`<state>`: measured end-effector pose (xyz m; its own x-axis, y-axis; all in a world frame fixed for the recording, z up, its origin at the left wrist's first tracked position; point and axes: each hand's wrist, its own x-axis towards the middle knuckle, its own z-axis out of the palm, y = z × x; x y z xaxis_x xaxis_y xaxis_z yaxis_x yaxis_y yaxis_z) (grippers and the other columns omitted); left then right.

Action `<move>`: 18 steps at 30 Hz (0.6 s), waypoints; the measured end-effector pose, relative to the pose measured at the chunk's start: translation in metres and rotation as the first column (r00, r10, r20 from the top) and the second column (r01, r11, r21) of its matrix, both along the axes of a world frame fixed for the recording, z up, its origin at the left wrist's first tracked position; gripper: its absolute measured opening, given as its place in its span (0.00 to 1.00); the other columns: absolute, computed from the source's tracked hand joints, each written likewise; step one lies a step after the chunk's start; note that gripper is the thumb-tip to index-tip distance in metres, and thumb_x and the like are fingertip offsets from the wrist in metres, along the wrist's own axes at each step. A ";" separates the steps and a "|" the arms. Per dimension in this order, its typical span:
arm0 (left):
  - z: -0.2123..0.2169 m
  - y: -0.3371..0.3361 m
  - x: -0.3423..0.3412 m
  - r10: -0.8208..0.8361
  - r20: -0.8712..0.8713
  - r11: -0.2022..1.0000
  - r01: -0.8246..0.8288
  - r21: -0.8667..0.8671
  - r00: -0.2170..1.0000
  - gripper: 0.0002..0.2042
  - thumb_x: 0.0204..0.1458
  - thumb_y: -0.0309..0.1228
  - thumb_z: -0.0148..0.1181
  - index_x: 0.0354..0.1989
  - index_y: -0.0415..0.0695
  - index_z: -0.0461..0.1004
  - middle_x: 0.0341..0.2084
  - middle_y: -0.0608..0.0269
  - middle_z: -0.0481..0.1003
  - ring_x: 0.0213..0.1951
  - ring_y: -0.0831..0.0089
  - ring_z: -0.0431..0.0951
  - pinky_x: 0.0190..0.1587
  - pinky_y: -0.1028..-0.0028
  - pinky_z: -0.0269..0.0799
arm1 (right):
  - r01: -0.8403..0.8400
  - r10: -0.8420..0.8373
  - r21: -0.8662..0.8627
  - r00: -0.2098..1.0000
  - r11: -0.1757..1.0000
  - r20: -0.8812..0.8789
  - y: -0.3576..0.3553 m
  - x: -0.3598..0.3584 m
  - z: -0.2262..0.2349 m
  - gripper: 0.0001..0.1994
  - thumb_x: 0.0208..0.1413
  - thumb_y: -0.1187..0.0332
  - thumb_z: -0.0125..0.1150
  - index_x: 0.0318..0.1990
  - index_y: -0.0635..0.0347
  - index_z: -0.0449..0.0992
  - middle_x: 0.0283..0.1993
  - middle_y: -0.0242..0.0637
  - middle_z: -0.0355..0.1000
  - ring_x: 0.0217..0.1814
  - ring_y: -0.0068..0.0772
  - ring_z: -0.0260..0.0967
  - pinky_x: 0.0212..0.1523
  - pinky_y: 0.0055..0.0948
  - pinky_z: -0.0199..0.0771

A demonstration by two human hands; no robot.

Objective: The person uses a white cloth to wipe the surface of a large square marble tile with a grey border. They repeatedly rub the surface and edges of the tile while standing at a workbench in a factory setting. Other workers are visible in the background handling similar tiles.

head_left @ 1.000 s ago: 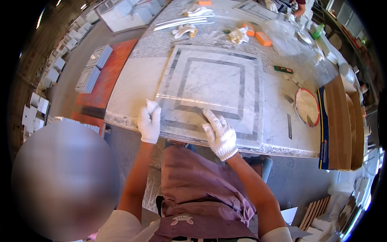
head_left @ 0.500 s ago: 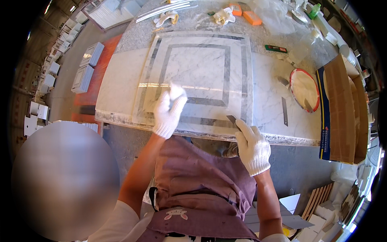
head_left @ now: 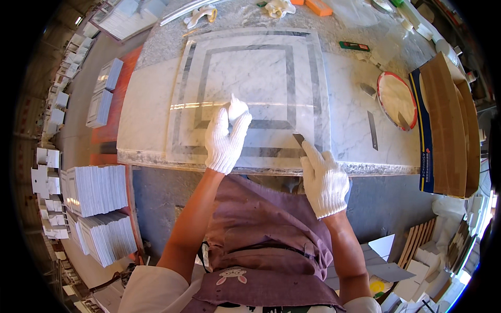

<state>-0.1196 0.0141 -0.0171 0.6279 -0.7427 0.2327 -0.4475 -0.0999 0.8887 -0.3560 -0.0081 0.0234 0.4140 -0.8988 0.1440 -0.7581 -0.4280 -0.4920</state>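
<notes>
My left hand (head_left: 225,141), in a white knitted glove, is closed around a white wad of cloth or tissue (head_left: 238,108) that rises to a point. It is over the lower middle of a glossy white marble panel (head_left: 248,70) with grey inlaid borders. Also gloved, my right hand (head_left: 325,180) grips a small dark flat blade (head_left: 299,139), its tip pointing up and left over the panel's lower right border. Most of the blade's near end is hidden by my fingers. The panel lies flat on the workbench, near its front edge.
Right of the panel are a long thin metal blade (head_left: 372,130), a green utility knife (head_left: 354,46) and a red-rimmed round container of cream paste (head_left: 385,86). A cardboard box (head_left: 442,125) stands at the bench's right end. Used gloves (head_left: 201,15) lie at the back; stacked tiles (head_left: 99,190) are left.
The view has shifted a little. My left hand with the white wad has moved slightly right over the panel. A large blurred round shape at lower left is gone, revealing tile stacks.
</notes>
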 end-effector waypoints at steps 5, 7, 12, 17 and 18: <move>-0.005 0.001 0.001 -0.009 0.021 0.998 0.010 -0.059 1.000 0.14 0.55 0.35 0.69 0.44 0.41 0.76 0.31 0.60 0.78 0.31 0.72 0.76 0.37 0.70 0.73 | 0.012 -0.013 -0.053 1.000 0.999 -0.011 0.000 0.005 -0.006 0.17 0.59 0.64 0.62 0.56 0.47 0.79 0.31 0.44 0.73 0.29 0.49 0.75 0.29 0.45 0.76; -0.008 0.000 0.003 -0.004 0.040 0.997 0.007 -0.080 0.999 0.14 0.55 0.35 0.69 0.43 0.41 0.76 0.30 0.60 0.78 0.30 0.71 0.76 0.36 0.69 0.73 | 0.034 -0.035 -0.034 0.999 0.999 -0.013 -0.001 0.008 -0.006 0.16 0.60 0.63 0.61 0.56 0.46 0.79 0.32 0.45 0.73 0.30 0.51 0.75 0.30 0.46 0.76; -0.005 0.000 0.004 -0.001 0.071 1.000 0.002 -0.013 0.997 0.14 0.54 0.37 0.71 0.37 0.40 0.75 0.28 0.57 0.78 0.29 0.67 0.76 0.36 0.67 0.73 | 0.068 -0.068 0.012 0.998 0.998 -0.007 -0.002 0.011 -0.008 0.16 0.61 0.64 0.60 0.55 0.47 0.79 0.35 0.47 0.75 0.34 0.55 0.76 0.35 0.46 0.77; -0.002 0.000 0.003 0.006 0.079 0.999 -0.003 -0.033 0.997 0.14 0.53 0.37 0.70 0.37 0.40 0.76 0.27 0.57 0.77 0.29 0.65 0.77 0.35 0.67 0.73 | 0.037 -0.032 -0.063 0.997 0.997 0.076 -0.002 0.008 -0.008 0.16 0.60 0.64 0.61 0.55 0.50 0.79 0.32 0.45 0.74 0.30 0.51 0.75 0.30 0.45 0.77; -0.003 0.001 0.003 0.005 0.088 1.000 -0.003 -0.026 0.996 0.14 0.53 0.37 0.70 0.37 0.40 0.76 0.28 0.56 0.77 0.29 0.65 0.77 0.35 0.67 0.73 | 0.032 -0.026 -0.062 0.995 0.998 0.092 0.000 0.006 -0.006 0.16 0.60 0.65 0.61 0.55 0.50 0.79 0.32 0.46 0.74 0.30 0.52 0.75 0.30 0.45 0.77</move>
